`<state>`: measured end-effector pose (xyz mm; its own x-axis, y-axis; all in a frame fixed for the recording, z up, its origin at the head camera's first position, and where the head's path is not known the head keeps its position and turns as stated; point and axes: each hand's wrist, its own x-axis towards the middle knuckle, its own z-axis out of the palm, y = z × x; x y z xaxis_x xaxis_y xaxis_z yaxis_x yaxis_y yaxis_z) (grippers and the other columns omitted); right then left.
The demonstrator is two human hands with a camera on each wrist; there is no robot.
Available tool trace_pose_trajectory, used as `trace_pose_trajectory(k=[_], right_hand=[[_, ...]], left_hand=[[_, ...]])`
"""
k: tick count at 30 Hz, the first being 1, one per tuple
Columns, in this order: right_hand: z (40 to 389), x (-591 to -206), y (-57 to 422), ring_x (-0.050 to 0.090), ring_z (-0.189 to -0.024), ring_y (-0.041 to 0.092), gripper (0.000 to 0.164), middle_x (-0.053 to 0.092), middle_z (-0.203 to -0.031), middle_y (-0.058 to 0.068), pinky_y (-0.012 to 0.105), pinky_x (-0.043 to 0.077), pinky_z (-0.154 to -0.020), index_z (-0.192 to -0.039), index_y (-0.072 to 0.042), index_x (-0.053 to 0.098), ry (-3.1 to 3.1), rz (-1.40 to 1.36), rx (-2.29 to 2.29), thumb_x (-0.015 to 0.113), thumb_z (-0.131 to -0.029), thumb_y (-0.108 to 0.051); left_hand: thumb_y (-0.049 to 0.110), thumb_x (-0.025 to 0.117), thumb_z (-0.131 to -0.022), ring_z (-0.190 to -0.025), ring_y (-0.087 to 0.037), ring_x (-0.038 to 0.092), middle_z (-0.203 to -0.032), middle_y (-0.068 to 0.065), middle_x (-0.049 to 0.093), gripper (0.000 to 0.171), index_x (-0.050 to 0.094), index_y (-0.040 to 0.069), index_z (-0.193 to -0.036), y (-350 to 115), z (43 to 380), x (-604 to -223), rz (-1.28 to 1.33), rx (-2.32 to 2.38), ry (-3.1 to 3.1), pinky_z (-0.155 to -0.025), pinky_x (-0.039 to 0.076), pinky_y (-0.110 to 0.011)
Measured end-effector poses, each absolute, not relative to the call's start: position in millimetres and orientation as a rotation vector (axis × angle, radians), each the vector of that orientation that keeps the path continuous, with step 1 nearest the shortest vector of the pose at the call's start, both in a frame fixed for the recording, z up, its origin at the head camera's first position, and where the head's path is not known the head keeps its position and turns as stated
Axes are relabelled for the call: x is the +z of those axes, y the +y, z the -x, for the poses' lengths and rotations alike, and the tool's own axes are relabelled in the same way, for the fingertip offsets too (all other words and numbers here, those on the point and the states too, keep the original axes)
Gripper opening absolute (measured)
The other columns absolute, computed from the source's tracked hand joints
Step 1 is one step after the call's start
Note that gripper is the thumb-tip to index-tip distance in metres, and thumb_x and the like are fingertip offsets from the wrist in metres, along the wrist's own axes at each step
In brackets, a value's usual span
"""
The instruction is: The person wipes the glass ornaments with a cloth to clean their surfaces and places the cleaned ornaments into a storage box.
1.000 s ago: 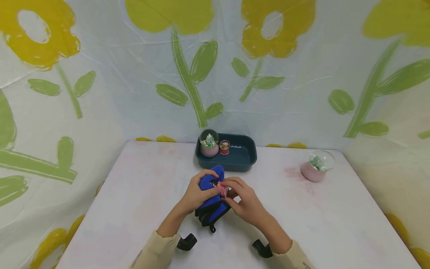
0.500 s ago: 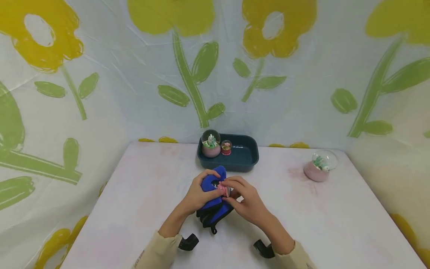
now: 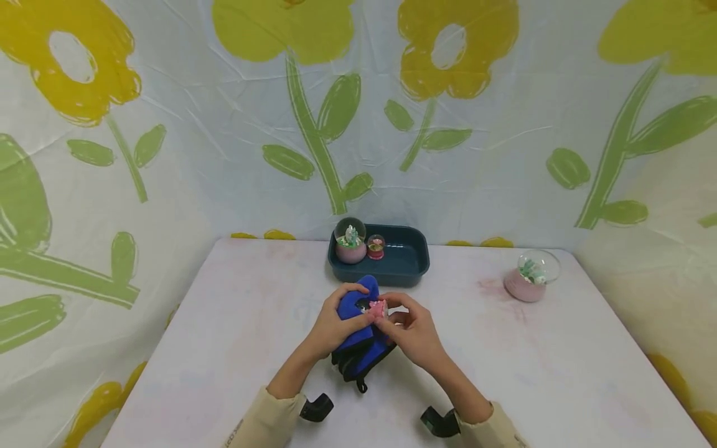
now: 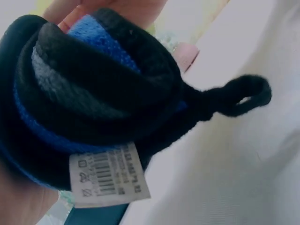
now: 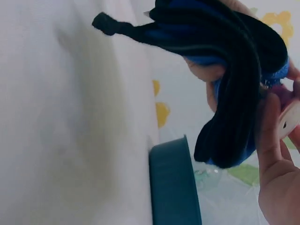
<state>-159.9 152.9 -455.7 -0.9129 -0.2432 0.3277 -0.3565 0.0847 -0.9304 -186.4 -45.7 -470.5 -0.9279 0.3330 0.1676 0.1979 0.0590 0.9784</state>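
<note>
A blue fleecy cloth (image 3: pixel 351 306) with black edging is bunched up above the table. My left hand (image 3: pixel 332 325) grips it from the left, fingers over its top and thumb across its front. In the left wrist view, a barcode label (image 4: pixel 108 176) and a black hanging loop (image 4: pixel 243 96) stick out from the folded cloth (image 4: pixel 89 75). My right hand (image 3: pixel 411 326) pinches a small pink ornament (image 3: pixel 378 308), which looks like a little snow globe, against the cloth. Its pale round base (image 5: pixel 290 119) shows in the right wrist view; its other end is covered by the cloth.
A dark teal tray (image 3: pixel 411 264) at the back of the table holds a pink-based snow globe (image 3: pixel 350 246) and a smaller red-based one (image 3: pixel 375 247). Another pink-based globe (image 3: pixel 525 286) lies tilted at the right. Black wrist camera mounts (image 3: pixel 317 408) sit at both sleeves.
The pink ornament has turned between the fingers, its pale base no longer facing right as before. My right fingers have shifted around it; the left hand keeps its grip on the cloth.
</note>
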Motion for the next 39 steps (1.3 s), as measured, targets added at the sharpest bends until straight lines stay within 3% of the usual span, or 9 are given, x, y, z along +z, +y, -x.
trace_pose_trajectory(k=[6,13,21,27,32,35,39], right_hand=[[157,-451,157,0.065,-0.084,0.028,0.036,0.054,-0.112,0.019,0.031,0.056,-0.073,-0.114,0.001,0.054,-2.267,-0.585,2.067,0.073,-0.083,0.003],[154,-445,155,0.063,-0.086,0.027,0.039,0.050,-0.113,0.021,0.034,0.055,-0.077,-0.107,0.001,0.043,-2.275,-0.339,2.295,0.068,-0.079,0.010],[154,-449,161,0.061,-0.104,0.031,0.054,0.043,-0.126,0.025,0.040,0.050,-0.089,-0.134,0.002,0.042,-2.075,-0.372,2.667,0.063,-0.086,0.011],[155,-441,164,0.057,-0.100,0.028,0.051,0.052,-0.120,0.017,0.033,0.054,-0.082,-0.130,-0.004,0.054,-2.257,-0.329,2.269,0.075,-0.084,-0.005],[152,-431,164,0.051,-0.093,0.029,0.048,0.061,-0.104,0.008,0.033,0.045,-0.073,-0.123,-0.010,0.062,-2.385,-0.308,1.850,0.081,-0.079,-0.009],[149,-422,163,0.047,-0.087,0.035,0.048,0.060,-0.097,0.010,0.033,0.038,-0.064,-0.121,-0.007,0.063,-2.385,-0.319,1.785,0.082,-0.077,-0.005],[148,-419,165,0.045,-0.081,0.039,0.049,0.057,-0.094,0.014,0.026,0.037,-0.059,-0.123,-0.007,0.062,-2.367,-0.328,1.823,0.081,-0.078,-0.004]], left_hand=[[0.038,0.076,-0.082,-0.115,-0.037,0.049,-0.137,-0.011,0.045,0.051,0.053,0.032,-0.127,-45,188,-474,-0.494,1.988,2.238,-0.087,0.048,-0.052],[0.032,0.074,-0.086,-0.121,-0.040,0.046,-0.142,-0.012,0.042,0.048,0.052,0.029,-0.129,-50,187,-478,-0.436,2.008,2.274,-0.090,0.047,-0.055],[0.029,0.074,-0.086,-0.121,-0.040,0.046,-0.141,-0.013,0.042,0.049,0.052,0.028,-0.130,-55,187,-478,-0.385,2.047,2.240,-0.090,0.046,-0.055],[0.024,0.075,-0.086,-0.119,-0.039,0.047,-0.140,-0.012,0.041,0.049,0.052,0.028,-0.129,-54,190,-471,-0.386,2.043,2.243,-0.089,0.047,-0.054],[0.018,0.074,-0.087,-0.120,-0.040,0.047,-0.141,-0.013,0.040,0.050,0.051,0.025,-0.131,-53,191,-464,-0.394,2.019,2.249,-0.090,0.047,-0.053],[0.014,0.073,-0.088,-0.120,-0.041,0.046,-0.142,-0.017,0.039,0.050,0.050,0.019,-0.132,-53,191,-460,-0.415,1.984,2.255,-0.091,0.047,-0.054],[0.013,0.072,-0.088,-0.121,-0.040,0.045,-0.143,-0.017,0.038,0.051,0.049,0.017,-0.134,-51,191,-461,-0.444,1.970,2.236,-0.092,0.046,-0.053]])
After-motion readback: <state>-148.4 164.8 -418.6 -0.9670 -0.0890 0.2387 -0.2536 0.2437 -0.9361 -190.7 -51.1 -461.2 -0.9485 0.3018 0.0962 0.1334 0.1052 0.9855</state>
